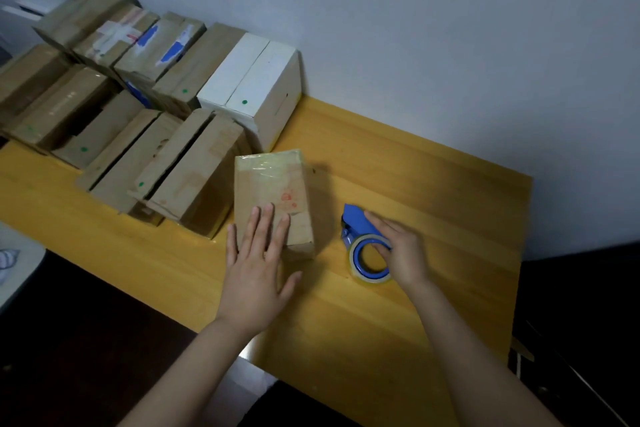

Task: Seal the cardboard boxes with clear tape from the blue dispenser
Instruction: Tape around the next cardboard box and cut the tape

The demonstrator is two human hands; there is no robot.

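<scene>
A small brown cardboard box (pixel 273 184) stands in the middle of the yellow wooden table (pixel 433 191), with clear tape across its far end and a red stamp on top. My left hand (pixel 256 270) lies flat and open on the box's near end, fingers spread. To the right, the blue tape dispenser (pixel 360 229) with its roll of clear tape (pixel 369 258) lies on the table. My right hand (pixel 401 251) rests on the dispenser, fingers curled over the roll and the blue body.
Several brown cardboard boxes (pixel 187 170) are stacked and leaning at the left and back of the table. Two white boxes (pixel 256 80) stand against the wall (pixel 415 28). The table's right edge drops to a dark floor (pixel 581 305).
</scene>
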